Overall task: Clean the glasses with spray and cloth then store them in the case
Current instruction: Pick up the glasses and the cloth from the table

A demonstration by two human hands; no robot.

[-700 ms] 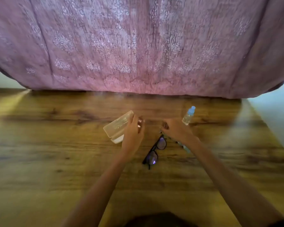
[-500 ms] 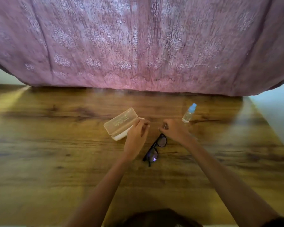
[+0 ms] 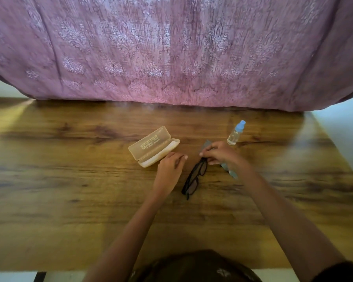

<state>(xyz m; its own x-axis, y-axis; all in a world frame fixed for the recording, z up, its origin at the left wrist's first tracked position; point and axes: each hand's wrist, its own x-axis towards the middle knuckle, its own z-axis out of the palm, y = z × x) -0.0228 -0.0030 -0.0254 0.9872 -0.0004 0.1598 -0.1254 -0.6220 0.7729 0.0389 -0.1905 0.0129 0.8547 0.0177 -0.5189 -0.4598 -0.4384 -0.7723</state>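
- The wooden surface point(image 3: 69, 180) fills the middle of the frame. Its far edge meets a pink patterned curtain point(image 3: 171, 47), its right edge slants down the right side, and its near edge runs along the bottom.
- Wide bare wood lies left of the case and in the lower half, broken only by the two forearms.
- The case point(image 3: 151, 143) sits left of centre. It is a translucent beige box standing open, with its printed lid tipped toward the curtain.
- The bottle point(image 3: 235, 133) stands upper right of centre, just beyond the right grip. It is clear with a blue cap.
- The glasses point(image 3: 196, 177) lie on the surface at centre, between the two grips. They have a black frame and dark lenses, and run diagonally from lower left to upper right.
- The left grip point(image 3: 168, 171) rests just beside the case's near right corner. Its fingers are loosely curled and nothing shows in them.
- The right grip point(image 3: 222, 154) pinches the grey cloth point(image 3: 231, 174), whose corners stick out above and below the hand. Its fingertips reach the far end of the glasses.
- Case, bottle and glasses stand close together.
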